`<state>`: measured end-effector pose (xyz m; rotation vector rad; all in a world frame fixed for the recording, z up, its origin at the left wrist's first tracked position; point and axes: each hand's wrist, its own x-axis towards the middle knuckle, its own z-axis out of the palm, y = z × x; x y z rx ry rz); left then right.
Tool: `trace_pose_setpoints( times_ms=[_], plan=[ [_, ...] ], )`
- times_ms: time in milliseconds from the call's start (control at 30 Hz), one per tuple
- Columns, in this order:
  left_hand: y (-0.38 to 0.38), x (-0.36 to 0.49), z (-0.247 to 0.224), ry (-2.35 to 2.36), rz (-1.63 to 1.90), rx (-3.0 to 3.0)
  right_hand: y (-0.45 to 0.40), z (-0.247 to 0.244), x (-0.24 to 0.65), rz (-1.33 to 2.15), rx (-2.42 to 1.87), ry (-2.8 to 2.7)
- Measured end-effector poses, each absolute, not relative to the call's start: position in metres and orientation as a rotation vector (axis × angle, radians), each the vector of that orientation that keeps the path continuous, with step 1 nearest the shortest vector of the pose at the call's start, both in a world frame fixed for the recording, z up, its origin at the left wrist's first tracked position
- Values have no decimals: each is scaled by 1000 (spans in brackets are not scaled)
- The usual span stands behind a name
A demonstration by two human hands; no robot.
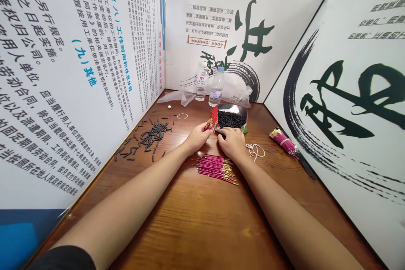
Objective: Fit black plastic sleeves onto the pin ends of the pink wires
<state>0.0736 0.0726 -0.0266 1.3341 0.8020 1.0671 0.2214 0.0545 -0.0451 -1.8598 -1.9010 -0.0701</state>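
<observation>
My left hand [199,137] is closed around a small bunch of gold-tipped sticks [208,124]. Close beside it, my right hand [231,140] has its fingers pressed together near the ends of that bunch; a small dark piece seems to be at the fingertips, too small to make out. Just beyond both hands is an open red box [232,119] full of short black tubes. Nearer to me lies a flat pile of magenta sticks with gold ends [213,166]. Many loose black tubes [153,136] are scattered to the left.
Two water bottles [216,88] stand at the back beside clear plastic bags [236,86]. A tied bundle of magenta sticks [284,143] lies at the right. White rubber bands [255,151] are near my right hand. Printed panels [218,29] enclose the wooden table [186,228].
</observation>
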Motion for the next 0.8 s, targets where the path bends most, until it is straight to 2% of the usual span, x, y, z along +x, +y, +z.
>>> trace_pose_setpoints(
  times_ms=[467,800],
  plan=[
    [73,73,-27,794,1071,1308,46,-37,210,-225,-1644,-1996],
    [71,74,-25,816,1090,1278,47,-42,210,-206,-1864,-2050]
  ],
)
